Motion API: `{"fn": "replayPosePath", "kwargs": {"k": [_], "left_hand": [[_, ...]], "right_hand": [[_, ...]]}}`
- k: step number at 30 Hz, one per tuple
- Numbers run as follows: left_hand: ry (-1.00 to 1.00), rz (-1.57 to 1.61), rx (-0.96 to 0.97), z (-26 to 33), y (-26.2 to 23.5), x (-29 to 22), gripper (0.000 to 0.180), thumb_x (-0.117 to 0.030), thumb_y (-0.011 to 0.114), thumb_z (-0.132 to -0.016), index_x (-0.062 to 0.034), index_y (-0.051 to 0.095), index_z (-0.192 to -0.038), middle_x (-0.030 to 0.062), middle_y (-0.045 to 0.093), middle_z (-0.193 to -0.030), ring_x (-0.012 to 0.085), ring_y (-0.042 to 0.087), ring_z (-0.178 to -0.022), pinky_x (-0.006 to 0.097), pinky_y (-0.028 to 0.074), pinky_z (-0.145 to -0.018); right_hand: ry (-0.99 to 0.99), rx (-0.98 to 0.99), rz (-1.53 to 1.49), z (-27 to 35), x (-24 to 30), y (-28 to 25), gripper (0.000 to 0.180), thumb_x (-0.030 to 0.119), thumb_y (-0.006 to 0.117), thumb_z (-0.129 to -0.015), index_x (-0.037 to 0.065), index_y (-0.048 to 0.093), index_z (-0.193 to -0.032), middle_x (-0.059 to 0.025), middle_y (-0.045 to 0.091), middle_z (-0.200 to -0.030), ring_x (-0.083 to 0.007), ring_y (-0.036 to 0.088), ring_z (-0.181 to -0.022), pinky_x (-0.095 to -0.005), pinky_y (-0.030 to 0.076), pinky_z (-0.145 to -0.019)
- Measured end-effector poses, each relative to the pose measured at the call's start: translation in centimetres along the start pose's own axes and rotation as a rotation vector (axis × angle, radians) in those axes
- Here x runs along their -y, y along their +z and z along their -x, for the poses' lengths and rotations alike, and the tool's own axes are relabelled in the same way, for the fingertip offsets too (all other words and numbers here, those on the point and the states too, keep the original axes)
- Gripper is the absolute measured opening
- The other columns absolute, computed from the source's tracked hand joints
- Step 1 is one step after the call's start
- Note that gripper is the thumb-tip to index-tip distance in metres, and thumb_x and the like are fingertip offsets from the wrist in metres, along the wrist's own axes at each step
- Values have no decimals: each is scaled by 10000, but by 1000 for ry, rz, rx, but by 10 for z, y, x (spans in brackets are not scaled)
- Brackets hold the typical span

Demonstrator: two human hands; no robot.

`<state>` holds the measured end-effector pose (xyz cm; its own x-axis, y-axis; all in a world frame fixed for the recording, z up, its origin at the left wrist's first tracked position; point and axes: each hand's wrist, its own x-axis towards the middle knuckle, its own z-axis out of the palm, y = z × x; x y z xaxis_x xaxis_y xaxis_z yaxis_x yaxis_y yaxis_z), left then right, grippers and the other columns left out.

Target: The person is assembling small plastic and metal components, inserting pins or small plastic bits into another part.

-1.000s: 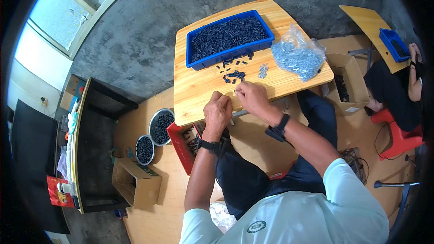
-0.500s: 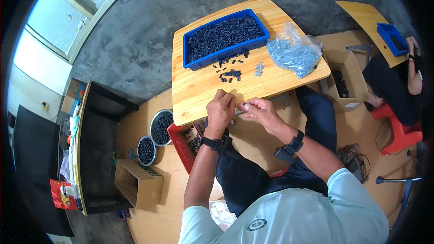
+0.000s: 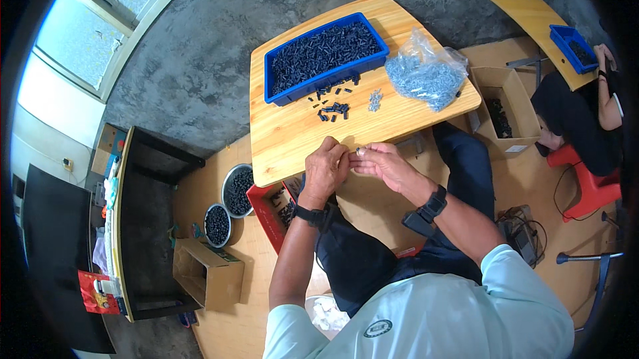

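Observation:
At the near edge of the wooden table, my two hands meet with their fingertips almost touching. My right hand pinches a small dark piece between thumb and finger, too small to make out fully. The fingers of my left hand are curled closed beside it, and what they hold is hidden. Beyond my hands lies a loose pile of short black tube-like pieces. Right of that pile are several small silvery metal parts.
A blue tray full of black pieces and a clear bag of silvery parts stand on the table. Below left are a red box and two metal bowls; a cardboard box stands right. Another person sits at far right.
My right hand has turned slightly and its fingers have straightened beneath the small dark piece. My left hand has barely moved. The whole view has shifted a little.

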<state>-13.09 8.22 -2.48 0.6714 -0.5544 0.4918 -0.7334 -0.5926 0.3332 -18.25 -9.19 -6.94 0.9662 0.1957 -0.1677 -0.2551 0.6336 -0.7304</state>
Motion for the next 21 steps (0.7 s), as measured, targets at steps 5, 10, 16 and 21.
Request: {"fn": "replayPosePath", "kwargs": {"k": [5,10,16,21], "left_hand": [[-2,66,0,5,-1,-8,67,-28,707,-808,-46,718,-872,105,642,-834,301,671,-728,371,544,-628],[-105,231,-7,22,0,-21,86,-10,711,-833,-26,723,-916,108,654,-847,235,669,-725,333,527,-634],[-426,884,10,48,3,-46,28,-6,685,-908,8,701,-926,23,642,-866,102,632,-811,256,502,-697],[-497,1057,67,60,0,-67,76,-67,650,-965,3,678,-967,7,611,-905,64,541,-723,212,456,-630]], "right_hand": [[-40,33,49,4,-1,-2,221,150,568,-1015,-27,613,-1139,-125,667,-1120,-223,667,-1058,-369,551,-943],[-102,54,215,26,2,-4,180,135,553,-1019,-12,625,-1094,-86,680,-1077,-164,666,-1011,-321,540,-917],[-209,147,400,57,9,-10,113,70,597,-990,-15,608,-1065,-54,676,-1033,-101,638,-970,-264,523,-866],[-201,155,450,79,15,-9,113,48,617,-977,-7,600,-1074,-38,673,-1007,-82,631,-954,-244,516,-858]]}}
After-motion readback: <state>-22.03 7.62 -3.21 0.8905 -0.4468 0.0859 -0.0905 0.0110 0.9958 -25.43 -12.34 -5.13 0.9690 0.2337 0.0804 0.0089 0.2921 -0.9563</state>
